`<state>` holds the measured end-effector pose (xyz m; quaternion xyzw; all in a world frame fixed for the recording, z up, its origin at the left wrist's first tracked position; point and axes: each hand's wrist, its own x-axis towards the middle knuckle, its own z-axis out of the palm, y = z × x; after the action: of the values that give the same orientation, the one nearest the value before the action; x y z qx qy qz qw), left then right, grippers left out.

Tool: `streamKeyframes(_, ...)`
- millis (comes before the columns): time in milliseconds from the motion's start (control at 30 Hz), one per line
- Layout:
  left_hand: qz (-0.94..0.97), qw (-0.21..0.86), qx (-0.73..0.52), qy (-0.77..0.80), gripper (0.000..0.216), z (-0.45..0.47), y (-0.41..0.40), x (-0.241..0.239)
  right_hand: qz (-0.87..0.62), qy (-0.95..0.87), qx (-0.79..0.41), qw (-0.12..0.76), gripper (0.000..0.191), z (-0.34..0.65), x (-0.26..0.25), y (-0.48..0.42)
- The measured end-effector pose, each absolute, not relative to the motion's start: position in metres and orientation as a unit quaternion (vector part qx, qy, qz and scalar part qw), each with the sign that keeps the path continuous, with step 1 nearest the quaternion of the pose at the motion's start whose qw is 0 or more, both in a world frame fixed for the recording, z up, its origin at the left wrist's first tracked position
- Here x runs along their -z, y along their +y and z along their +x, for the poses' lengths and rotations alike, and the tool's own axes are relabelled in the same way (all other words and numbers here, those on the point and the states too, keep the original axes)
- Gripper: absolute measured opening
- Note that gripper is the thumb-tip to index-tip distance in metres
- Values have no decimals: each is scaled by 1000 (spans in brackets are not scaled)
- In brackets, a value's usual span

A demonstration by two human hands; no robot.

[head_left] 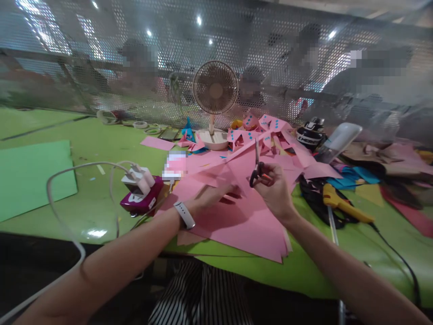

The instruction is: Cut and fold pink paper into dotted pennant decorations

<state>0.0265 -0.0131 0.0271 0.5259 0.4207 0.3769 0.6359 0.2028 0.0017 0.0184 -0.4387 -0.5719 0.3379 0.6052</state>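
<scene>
My right hand (275, 192) is closed round the dark handles of a pair of scissors (257, 168). The scissors' blades point up and away from me, over the pink paper. My left hand (216, 195), with a white watch band on its wrist, lies on a stack of pink paper sheets (233, 225). Its fingers are stretched out toward the right, and a raised pink sheet partly covers the back of the hand. Behind both hands, pink cut-outs with blue squares (250, 135) lie heaped among paper scraps.
A fan (215, 90) stands at the back by a perforated screen. To the left are a purple power strip (142, 201) with white chargers, a trailing cable (81, 167) and a green sheet (37, 176). At right lie a yellow glue gun (345, 205) and blue paper (352, 177).
</scene>
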Motion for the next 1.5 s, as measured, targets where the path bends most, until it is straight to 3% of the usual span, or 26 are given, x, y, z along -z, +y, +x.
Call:
streamKeyframes(267,449,563,-549,425,17,8,-3,-35,-466,-612,-446,458,41,219,-33,-5)
streamKeyframes(433,445,536,-576,428,16,6,-1,-40,-483,-667,-501,266,38,228,-35,-12)
streamKeyframes(567,437,561,-576,403,15,3,2,-36,-472,-687,-515,198,39,234,-33,-13)
streamKeyframes(1500,433,598,-547,395,16,4,2,-30,-463,-656,-563,195,40,223,-31,-18)
